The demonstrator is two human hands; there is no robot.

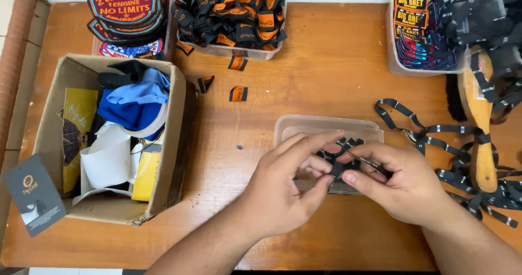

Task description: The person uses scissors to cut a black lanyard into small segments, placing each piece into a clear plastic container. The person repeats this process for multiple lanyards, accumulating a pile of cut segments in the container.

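My left hand [283, 193] pinches a small black woven label [337, 169] between thumb and fingers, just over a clear plastic container [326, 125]. My right hand [402, 185] meets it from the right. It grips a thin metal cutting tool [371, 164] whose tip rests at the label, and its thumb presses the label's lower edge. Several more black labels [350, 143] lie in the container, partly hidden by my fingers.
A long black label ribbon [435, 129] trails right, across a wooden brush [481, 144]. At the back stand a tub of orange-black labels [234, 14], stacked patches [128, 11] and a tub of patches [421, 33]. A cardboard box [176, 144] sits left; loose labels [238, 93] lie nearby.
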